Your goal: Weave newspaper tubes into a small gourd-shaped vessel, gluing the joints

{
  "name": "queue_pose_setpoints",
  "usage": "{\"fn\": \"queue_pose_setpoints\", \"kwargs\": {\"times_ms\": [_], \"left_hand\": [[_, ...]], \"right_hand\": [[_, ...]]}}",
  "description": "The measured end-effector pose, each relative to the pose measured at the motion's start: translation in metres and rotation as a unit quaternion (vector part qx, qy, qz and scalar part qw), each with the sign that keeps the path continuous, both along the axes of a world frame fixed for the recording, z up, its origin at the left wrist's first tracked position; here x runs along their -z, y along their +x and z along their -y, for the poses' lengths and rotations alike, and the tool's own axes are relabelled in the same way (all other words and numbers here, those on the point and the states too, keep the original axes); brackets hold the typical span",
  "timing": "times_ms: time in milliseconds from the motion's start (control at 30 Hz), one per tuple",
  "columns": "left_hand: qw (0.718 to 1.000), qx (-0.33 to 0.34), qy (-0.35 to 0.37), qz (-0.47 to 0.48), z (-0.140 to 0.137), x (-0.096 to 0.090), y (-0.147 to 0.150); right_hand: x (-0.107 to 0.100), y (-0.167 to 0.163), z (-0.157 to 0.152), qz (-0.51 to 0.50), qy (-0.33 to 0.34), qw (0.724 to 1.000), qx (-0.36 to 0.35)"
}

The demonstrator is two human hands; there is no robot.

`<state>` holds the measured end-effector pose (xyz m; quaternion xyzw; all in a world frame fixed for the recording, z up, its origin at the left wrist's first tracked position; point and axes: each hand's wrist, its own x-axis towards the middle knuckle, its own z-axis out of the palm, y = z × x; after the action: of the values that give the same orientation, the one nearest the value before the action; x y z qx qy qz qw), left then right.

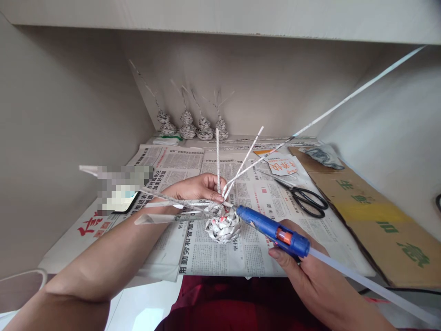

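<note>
A small woven piece of rolled newspaper [224, 228] is in front of me, its paper strips sticking out to the left, up and to the right. My left hand [203, 187] pinches the strips near its top. One long paper strip [337, 102] runs far up to the right. My right hand [306, 262] is wrapped round a blue hot glue gun [265, 225], with a long translucent glue stick [365, 280] coming out of its back. The gun's nozzle points left at the base of the strips; whether it touches them I cannot tell.
Newspaper sheets [206, 257] cover the table. Black-handled scissors [306, 200] lie right of the work, beside a cardboard sheet [386, 225]. Several woven gourd shapes [205, 128] stand along the back wall, near loose paper strips [248, 145]. A phone, partly blurred [127, 202], is at left.
</note>
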<state>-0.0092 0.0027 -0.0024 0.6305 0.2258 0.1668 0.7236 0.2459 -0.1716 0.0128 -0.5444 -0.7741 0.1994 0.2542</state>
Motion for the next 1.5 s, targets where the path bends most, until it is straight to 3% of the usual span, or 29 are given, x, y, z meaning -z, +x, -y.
{"fn": "queue_pose_setpoints", "kwargs": {"times_ms": [600, 833, 1067, 1200, 1300, 1367, 1433, 1500], "left_hand": [[0.999, -0.015, -0.041, 0.015, 0.003, -0.003, 0.001], [0.999, -0.026, -0.041, 0.012, 0.003, -0.002, 0.001], [0.999, -0.025, -0.040, 0.010, -0.002, 0.004, 0.000], [0.999, -0.024, -0.030, -0.001, -0.003, 0.004, -0.001], [0.999, -0.030, -0.024, -0.002, -0.002, 0.000, -0.001], [0.999, -0.032, -0.018, -0.002, -0.001, -0.002, -0.001], [0.999, -0.036, -0.010, -0.016, -0.002, -0.002, -0.002], [0.999, -0.047, -0.007, -0.022, -0.006, 0.000, -0.004]], "right_hand": [[0.004, 0.000, -0.001, 0.031, 0.072, 0.997, -0.016], [0.004, 0.001, -0.005, 0.080, 0.190, 0.977, -0.055], [0.002, 0.008, -0.004, 0.170, 0.236, 0.955, -0.046], [0.003, 0.014, -0.005, 0.123, 0.225, 0.966, -0.027], [0.006, 0.024, -0.006, 0.032, 0.154, 0.987, 0.041], [0.008, 0.036, -0.008, -0.038, 0.089, 0.985, 0.143], [0.011, 0.052, -0.011, -0.141, 0.032, 0.958, 0.248], [0.013, 0.069, -0.016, -0.279, -0.003, 0.911, 0.305]]}}
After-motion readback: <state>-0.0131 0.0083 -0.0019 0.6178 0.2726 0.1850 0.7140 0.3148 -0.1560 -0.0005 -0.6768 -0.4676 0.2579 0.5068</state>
